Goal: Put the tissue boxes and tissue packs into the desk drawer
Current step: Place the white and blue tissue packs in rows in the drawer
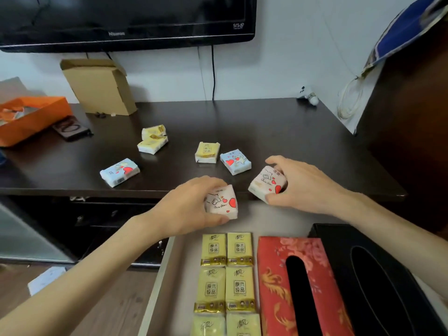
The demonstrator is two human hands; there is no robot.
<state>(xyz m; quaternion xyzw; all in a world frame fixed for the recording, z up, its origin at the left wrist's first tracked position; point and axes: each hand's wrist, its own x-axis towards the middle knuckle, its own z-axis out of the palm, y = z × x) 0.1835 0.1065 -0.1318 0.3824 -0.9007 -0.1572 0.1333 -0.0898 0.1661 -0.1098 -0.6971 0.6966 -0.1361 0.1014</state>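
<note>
My left hand (191, 204) grips a pink tissue pack with hearts (221, 202) above the far end of the open drawer (155, 287). My right hand (300, 183) holds a second pink pack (266, 183) at the desk's front edge. The drawer holds several yellow packs (226, 275) in two columns, a red tissue box (298, 287) and a black tissue box (378, 280). On the dark desk (242, 122) lie a blue pack (235, 161), a yellow pack (207, 152), another blue pack (120, 172) and two yellow packs (152, 139).
A cardboard box (99, 87) leans against the wall at the back left. An orange box (29, 117) and a dark phone (71, 129) sit at the desk's left. A black TV (126, 20) hangs above. Dark furniture (412, 117) stands at the right.
</note>
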